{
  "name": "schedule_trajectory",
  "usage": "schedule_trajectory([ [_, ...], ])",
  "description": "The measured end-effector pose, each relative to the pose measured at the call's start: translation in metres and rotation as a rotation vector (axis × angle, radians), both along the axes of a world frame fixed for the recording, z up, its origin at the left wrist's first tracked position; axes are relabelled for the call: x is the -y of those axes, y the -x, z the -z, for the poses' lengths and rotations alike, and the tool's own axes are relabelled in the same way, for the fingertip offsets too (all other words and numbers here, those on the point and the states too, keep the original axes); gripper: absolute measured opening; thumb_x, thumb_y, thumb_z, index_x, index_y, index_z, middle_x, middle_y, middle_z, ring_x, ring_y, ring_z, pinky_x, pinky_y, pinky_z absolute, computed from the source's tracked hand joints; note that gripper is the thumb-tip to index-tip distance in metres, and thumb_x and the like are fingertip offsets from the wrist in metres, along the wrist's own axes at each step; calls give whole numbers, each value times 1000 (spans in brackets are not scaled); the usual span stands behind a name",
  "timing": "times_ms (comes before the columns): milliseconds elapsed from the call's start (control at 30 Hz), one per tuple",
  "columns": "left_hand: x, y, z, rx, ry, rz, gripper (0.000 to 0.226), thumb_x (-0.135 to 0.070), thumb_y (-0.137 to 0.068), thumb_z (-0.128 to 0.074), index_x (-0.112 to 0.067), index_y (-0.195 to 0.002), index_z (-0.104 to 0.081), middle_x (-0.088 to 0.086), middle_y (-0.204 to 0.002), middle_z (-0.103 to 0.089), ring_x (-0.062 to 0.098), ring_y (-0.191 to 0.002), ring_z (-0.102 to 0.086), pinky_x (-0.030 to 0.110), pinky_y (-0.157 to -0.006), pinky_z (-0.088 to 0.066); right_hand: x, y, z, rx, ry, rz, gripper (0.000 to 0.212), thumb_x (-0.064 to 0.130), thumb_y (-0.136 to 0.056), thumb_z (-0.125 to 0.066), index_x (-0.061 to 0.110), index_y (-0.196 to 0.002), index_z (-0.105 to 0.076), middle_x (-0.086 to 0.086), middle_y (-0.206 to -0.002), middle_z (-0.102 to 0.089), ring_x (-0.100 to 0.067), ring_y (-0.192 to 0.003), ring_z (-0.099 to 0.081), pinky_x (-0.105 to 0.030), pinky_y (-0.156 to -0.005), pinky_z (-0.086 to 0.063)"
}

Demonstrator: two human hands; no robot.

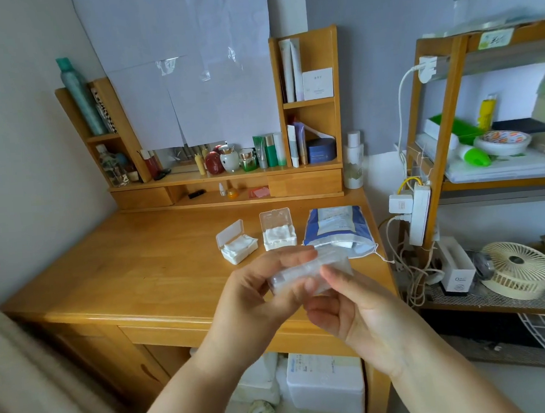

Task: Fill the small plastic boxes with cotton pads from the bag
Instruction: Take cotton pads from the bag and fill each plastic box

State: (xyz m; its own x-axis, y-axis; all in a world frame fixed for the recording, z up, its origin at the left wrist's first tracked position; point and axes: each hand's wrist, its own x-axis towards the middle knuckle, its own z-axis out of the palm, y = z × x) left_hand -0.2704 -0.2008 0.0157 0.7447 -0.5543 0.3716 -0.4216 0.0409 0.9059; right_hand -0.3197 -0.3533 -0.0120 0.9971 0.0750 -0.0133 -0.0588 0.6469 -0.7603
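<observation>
Wooden desk [132, 254] w/ cosmetics shelf [223, 174] sitting at far edge; wire rack w/ fan [518, 269] standing to the right. 3 small boxes total: 2 open boxes [235, 246] [278, 231] lying mid-desk, both holding white cotton pads, blue bag [338, 227] just right of them, mouth facing near. Left hand [258, 296] & right hand [346, 307] are both gripping the clear 3rd box [311, 268] above desk's near edge; contents blurred.

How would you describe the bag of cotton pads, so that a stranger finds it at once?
Look at the wooden desk, near its right edge. Two small open boxes full of white pads stand there in a row; the bag lies flat just right of them. It alone is blue and white, soft, with its open mouth toward the person.
</observation>
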Motion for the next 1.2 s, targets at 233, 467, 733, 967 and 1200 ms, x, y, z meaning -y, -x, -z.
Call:
schedule_trajectory([
  [233,0,9,11,316,-107,-227,45,-33,-70,-79,-29,-113,-66,-12,-101,-72,6,-96,-67,17,-79,-50,-8,1,3,5,219,128,63,55,-54,-78,20,-105,-68,-13,-99,-70,-23,-84,-67,-37,-71,-57],
  [467,2,15,14,146,21,-116,35,-30,-75,-74,-27,-109,-67,-5,-101,-72,14,-92,-68,22,-77,-53,-3,4,3,132,424,210,38,43,-76,-61,34,-113,-62,-3,-72,-68,-16,-65,-64,-28,-56,-52],
  [733,4,21,14,248,14,-158,31,-12,-78,-74,-19,-107,-68,-9,-94,-73,8,-81,-69,14,-70,-50,-11,3,10,191,538,377,31,59,-70,-54,34,-86,-62,-4,-58,-62,-18,-54,-62,-28,-51,-52],
  [967,2,20,26,165,61,-265,45,-35,-71,-77,-19,-109,-60,-3,-101,-68,20,-95,-66,32,-80,-55,-15,-3,21,137,543,494,40,67,-71,-51,29,-81,-59,-7,-58,-65,-24,-50,-62,-28,-47,-49],
  [1200,2,16,29,364,-59,-434,30,-46,-72,-69,-31,-97,-63,-8,-86,-71,6,-86,-68,32,-72,-57,-16,-9,24,55,576,557,42,73,-67,-49,32,-67,-57,-4,-47,-54,-17,-40,-51,-19,-41,-39],
])
